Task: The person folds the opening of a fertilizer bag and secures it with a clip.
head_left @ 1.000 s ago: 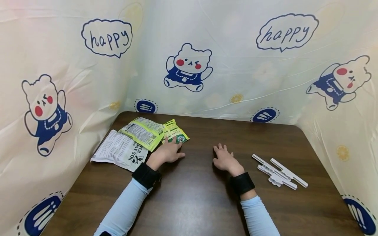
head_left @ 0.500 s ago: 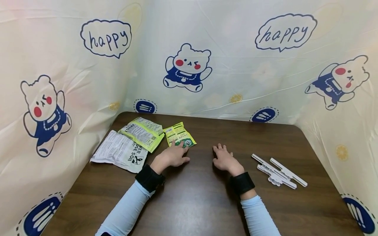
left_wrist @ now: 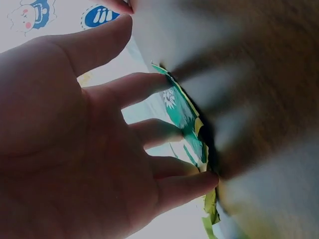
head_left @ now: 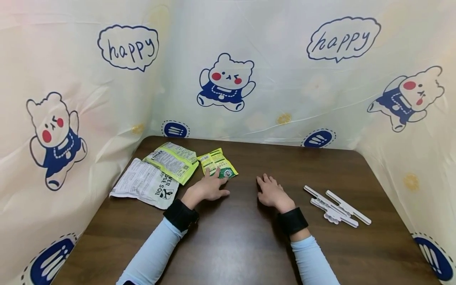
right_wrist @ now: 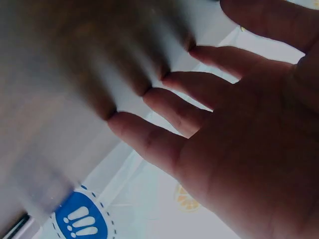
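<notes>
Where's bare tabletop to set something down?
Bare table: the lane between the left hand and right hand, running back between the sleeves; also the far stretch right of the packet, beyond the right hand and white strips. Crowded: far left, with white bag, green bag and packet, which the left hand touches.

Small yellow packet: green band and white starburst mark along its near edge, finer print above. Lies printed face up on the dark wooden table, slightly askew, just right of the larger lime packet; whether their edges touch cannot be told. Fingertips of the left hand rest at the green end
</notes>
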Available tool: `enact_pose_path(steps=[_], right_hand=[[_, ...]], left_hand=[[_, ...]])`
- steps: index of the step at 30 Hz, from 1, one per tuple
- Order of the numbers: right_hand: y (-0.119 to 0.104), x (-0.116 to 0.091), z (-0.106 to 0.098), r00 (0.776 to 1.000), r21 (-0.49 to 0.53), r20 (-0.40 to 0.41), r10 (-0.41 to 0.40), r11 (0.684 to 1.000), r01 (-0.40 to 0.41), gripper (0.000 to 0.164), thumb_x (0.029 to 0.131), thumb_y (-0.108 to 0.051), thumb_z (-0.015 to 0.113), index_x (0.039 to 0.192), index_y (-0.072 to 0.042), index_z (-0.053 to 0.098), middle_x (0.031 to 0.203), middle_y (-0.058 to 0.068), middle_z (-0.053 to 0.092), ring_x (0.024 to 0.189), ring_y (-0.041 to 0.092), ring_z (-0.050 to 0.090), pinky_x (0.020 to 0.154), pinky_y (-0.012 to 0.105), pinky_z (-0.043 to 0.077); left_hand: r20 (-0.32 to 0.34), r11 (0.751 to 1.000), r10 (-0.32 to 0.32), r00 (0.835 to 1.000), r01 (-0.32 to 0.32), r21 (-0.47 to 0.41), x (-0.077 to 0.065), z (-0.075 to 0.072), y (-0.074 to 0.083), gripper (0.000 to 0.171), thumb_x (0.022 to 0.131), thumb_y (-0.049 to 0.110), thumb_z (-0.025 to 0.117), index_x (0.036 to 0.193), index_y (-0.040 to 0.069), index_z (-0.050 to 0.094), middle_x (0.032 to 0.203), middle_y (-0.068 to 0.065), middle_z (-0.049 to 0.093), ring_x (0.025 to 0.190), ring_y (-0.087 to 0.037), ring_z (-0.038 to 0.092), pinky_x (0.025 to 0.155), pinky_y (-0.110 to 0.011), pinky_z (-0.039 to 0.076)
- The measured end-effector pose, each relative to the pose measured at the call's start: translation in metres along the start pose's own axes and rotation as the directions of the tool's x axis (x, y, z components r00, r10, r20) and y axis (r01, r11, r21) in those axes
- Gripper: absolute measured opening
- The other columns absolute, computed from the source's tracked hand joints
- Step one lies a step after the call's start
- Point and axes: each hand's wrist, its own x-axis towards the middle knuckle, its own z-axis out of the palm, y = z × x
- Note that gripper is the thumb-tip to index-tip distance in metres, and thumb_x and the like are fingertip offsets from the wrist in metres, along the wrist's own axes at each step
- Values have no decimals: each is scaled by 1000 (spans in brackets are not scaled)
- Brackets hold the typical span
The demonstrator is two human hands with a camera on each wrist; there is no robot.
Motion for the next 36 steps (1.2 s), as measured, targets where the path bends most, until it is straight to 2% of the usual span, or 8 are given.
enact_pose_path(steps=[5, 13, 23, 26, 30, 32, 33, 36], right_hand=[[-4, -3, -2, 1000, -35, -24, -5, 999, 4, 60, 107, -19, 60, 161, -3, 40, 167, 31, 25, 153, 51, 21, 116, 69, 26], [-8, -5, -6, 998, -32, -60, -11, 999, 9, 57, 106, -23, 63, 157, -3, 48, 162, 29, 36, 150, 51, 30, 113, 73, 26], [-11, -11, -8, 992, 6, -100, -76, 997, 77, 56, 105, -22, 66, 154, -1, 51, 157, 28, 45, 144, 48, 42, 109, 76, 30], [-12, -12, -7, 990, 28, -104, -100, 994, 103, 55, 105, -21, 66, 154, -1, 51, 157, 27, 46, 144, 46, 44, 108, 77, 31], [-14, -14, -6, 981, 60, -110, -158, 984, 165, 55, 105, -20, 65, 154, 1, 51, 156, 26, 47, 143, 45, 46, 107, 75, 34], [-16, -14, -6, 976, 66, -113, -184, 979, 192, 55, 105, -19, 65, 153, 2, 51, 157, 26, 46, 143, 45, 45, 109, 71, 36], [-17, -14, -6, 975, 68, -113, -193, 977, 202, 54, 105, -19, 65, 153, 2, 51, 157, 26, 45, 144, 45, 44, 109, 69, 37], [-21, -14, -7, 972, 65, -107, -212, 974, 219, 54, 105, -18, 66, 153, 3, 51, 158, 28, 44, 145, 45, 43, 112, 63, 38]], left_hand=[[1, 1000, 17, 1000, -17, 23, -3, 0, 8, 66, 108, 49, 57, 164, 19, 39, 173, -22, 5, 153, -59, -2, 117, -68, 26], [1, 998, 52, 999, -52, 40, -6, 3, 23, 63, 108, 44, 59, 164, 20, 41, 174, -21, 7, 153, -58, -2, 118, -64, 27], [29, 996, 76, 997, -77, 39, -9, 10, 36, 62, 107, 46, 61, 163, 23, 44, 174, -17, 9, 155, -54, 1, 117, -64, 30], [30, 994, 103, 994, -103, 26, -2, 18, 30, 66, 105, 53, 60, 163, 26, 43, 175, -17, 9, 155, -54, 0, 116, -66, 29], [5, 997, 70, 998, -70, 18, -7, 18, 31, 72, 105, 55, 59, 166, 24, 37, 175, -16, 11, 158, -48, 3, 118, -65, 26], [-19, 1000, 22, 1000, -22, 22, -12, 13, 34, 72, 105, 54, 60, 166, 23, 36, 175, -17, 11, 158, -46, 5, 119, -64, 24], [-27, 1000, -2, 1000, 2, 20, -17, 9, 37, 71, 105, 52, 60, 166, 22, 37, 175, -17, 10, 158, -45, 6, 120, -64, 24], [-46, 999, -36, 998, 37, 17, -15, 8, 34, 68, 105, 52, 61, 163, 23, 42, 174, -19, 8, 157, -49, 7, 119, -65, 25]])
